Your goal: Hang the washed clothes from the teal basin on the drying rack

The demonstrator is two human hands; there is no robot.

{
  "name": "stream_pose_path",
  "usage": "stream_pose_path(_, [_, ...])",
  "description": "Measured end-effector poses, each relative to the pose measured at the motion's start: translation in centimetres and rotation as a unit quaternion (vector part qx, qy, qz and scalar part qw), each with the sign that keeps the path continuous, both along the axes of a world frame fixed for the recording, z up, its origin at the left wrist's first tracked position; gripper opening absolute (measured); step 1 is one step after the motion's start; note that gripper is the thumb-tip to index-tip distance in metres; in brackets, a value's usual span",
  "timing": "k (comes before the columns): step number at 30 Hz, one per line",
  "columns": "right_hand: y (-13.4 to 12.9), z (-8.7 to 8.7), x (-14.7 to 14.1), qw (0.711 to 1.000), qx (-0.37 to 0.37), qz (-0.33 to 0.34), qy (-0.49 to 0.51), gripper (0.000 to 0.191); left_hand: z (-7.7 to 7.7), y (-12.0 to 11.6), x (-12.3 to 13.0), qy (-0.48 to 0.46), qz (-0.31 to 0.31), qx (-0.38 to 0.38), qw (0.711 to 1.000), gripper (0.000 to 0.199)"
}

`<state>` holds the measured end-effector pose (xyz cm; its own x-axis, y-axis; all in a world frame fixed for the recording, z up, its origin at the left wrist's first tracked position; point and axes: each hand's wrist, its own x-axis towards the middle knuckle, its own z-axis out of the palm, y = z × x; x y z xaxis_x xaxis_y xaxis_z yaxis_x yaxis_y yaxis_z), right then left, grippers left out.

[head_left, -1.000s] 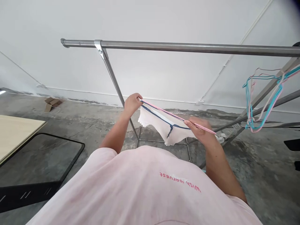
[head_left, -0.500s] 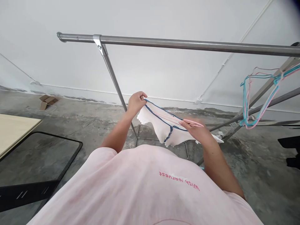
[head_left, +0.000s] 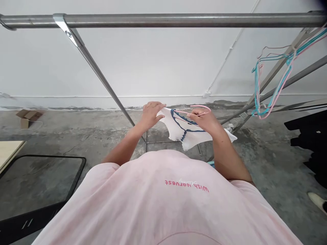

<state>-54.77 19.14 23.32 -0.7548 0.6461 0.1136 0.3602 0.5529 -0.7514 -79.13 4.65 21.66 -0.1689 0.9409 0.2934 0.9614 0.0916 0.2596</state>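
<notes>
A white garment (head_left: 175,127) with dark blue trim around its neckline hangs between my hands, in front of my chest. My left hand (head_left: 152,114) grips its shoulder edge at the left, thumb and fingers on the cloth. A pink clothes hanger (head_left: 204,106) lies partly inside the neckline, its curved hook rising above the cloth. My right hand (head_left: 204,119) is closed around the hanger near the hook. Most of the hanger's body is hidden by the garment and my fingers.
A metal rail (head_left: 163,20) crosses the top of the view on slanted poles. Blue and pink hangers (head_left: 272,88) hang at the right. A cardboard box (head_left: 28,117) lies by the wall; a wooden board (head_left: 10,153) and black frame (head_left: 83,163) stand at the left. Dark cloth (head_left: 309,146) is far right.
My left hand has shifted from pinching the trim to holding the white shoulder cloth. The hanger's hook now shows above my right hand. The view has tilted, and the rail sits higher.
</notes>
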Motion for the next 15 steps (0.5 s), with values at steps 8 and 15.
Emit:
stream_pose_path(8, [0.0, 1.0, -0.1, 0.997, -0.032, 0.046, 0.056, 0.026, 0.1, 1.7, 0.4, 0.027, -0.006, 0.096, 0.995, 0.028])
stream_pose_path(15, [4.6, -3.1, 5.4, 0.989, -0.111, 0.009, 0.097, 0.047, 1.7, 0.0, -5.0, 0.029, 0.054, 0.194, 0.979, 0.028])
